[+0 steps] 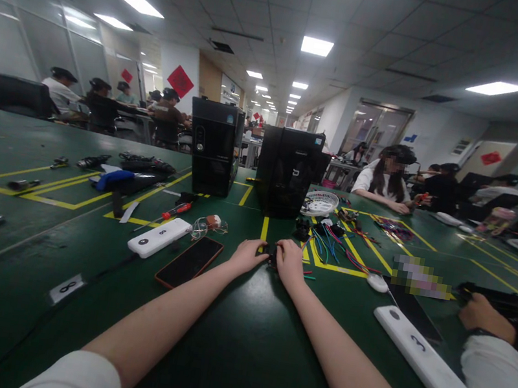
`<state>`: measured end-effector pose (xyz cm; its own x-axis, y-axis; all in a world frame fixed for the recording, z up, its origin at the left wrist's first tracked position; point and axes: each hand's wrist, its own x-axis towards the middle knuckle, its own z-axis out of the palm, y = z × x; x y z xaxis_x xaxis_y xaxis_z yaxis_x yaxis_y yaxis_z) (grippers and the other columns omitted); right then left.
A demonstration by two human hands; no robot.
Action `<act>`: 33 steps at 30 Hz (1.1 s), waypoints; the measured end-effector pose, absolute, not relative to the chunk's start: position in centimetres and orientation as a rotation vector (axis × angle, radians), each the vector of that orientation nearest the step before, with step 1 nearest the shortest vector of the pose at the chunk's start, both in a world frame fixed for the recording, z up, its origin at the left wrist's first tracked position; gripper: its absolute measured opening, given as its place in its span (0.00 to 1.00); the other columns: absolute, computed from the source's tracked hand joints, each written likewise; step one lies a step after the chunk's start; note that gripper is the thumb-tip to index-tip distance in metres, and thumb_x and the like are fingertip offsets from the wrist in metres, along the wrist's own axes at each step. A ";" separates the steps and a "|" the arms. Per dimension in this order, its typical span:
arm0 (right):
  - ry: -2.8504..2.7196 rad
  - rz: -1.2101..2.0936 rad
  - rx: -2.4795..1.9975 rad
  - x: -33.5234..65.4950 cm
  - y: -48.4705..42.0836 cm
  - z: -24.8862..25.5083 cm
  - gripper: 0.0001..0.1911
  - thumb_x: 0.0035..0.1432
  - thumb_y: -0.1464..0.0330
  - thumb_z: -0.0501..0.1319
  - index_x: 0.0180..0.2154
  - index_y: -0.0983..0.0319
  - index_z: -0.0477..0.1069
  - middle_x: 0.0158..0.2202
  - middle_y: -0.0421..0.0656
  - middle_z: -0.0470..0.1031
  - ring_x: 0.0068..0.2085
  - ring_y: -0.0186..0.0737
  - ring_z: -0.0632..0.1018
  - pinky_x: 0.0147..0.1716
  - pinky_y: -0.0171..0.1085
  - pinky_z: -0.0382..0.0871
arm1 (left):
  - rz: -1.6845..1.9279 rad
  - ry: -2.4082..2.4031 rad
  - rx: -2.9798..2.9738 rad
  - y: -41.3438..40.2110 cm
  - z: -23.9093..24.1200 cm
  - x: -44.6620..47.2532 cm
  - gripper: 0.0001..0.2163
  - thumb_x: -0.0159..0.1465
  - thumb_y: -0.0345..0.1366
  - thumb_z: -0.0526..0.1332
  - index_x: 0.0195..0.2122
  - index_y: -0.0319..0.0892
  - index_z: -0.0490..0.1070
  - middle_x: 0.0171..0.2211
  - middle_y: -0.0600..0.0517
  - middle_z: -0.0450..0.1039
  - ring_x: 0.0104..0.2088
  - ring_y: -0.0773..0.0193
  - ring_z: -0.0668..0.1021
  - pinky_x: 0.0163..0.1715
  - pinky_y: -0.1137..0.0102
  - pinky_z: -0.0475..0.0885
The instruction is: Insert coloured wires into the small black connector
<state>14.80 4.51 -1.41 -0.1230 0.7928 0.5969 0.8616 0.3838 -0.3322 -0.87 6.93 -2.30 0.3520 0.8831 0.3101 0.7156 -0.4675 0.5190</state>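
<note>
Out in front of me, my left hand [248, 256] and my right hand [289, 263] meet over the green tabletop [228, 353]. Between their fingertips is a small black part [272, 254], too small and dark to name. Fingers of both hands are closed on it from either side. Just right of my right hand lies a bundle of red, blue and green wires [327, 243] with black ends. A dark phone with an orange edge [190, 262] rests near my left forearm.
Two black computer towers [212, 147] [287, 171] stand behind my hands. Left are a white power bank [159, 237], glasses [204, 227] and a red screwdriver [176, 210]. Right are a white basket [320, 202], another white power bank [420, 355] and a co-worker's hand [487, 319].
</note>
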 end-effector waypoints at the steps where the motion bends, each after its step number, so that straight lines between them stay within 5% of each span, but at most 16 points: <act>1: -1.974 -0.110 -1.388 14.8 4.3 -1.4 0.10 0.60 0.71 0.48 0.37 0.63 0.67 0.37 0.45 0.69 0.41 0.40 0.69 0.42 0.38 0.59 | 0.815 1.442 2.315 6.9 -2.3 -0.9 0.17 0.59 0.40 0.59 0.49 0.42 0.68 0.48 0.47 0.71 0.49 0.56 0.72 0.52 0.61 0.62; 12: -2.393 -0.107 -1.308 15.8 0.8 -0.2 0.17 0.55 0.68 0.56 0.48 0.61 0.66 0.43 0.46 0.69 0.45 0.41 0.68 0.45 0.40 0.60 | 0.821 1.451 2.345 7.2 -2.5 -0.9 0.17 0.60 0.37 0.57 0.50 0.41 0.67 0.49 0.47 0.70 0.49 0.56 0.71 0.53 0.62 0.61; 33: -2.458 -0.017 -1.815 16.4 1.1 -0.1 0.08 0.48 0.77 0.57 0.32 0.64 0.71 0.32 0.50 0.75 0.33 0.44 0.76 0.33 0.37 0.65 | 0.772 1.423 2.339 6.5 -1.7 -1.0 0.18 0.60 0.40 0.57 0.51 0.43 0.66 0.50 0.47 0.70 0.51 0.55 0.70 0.55 0.58 0.58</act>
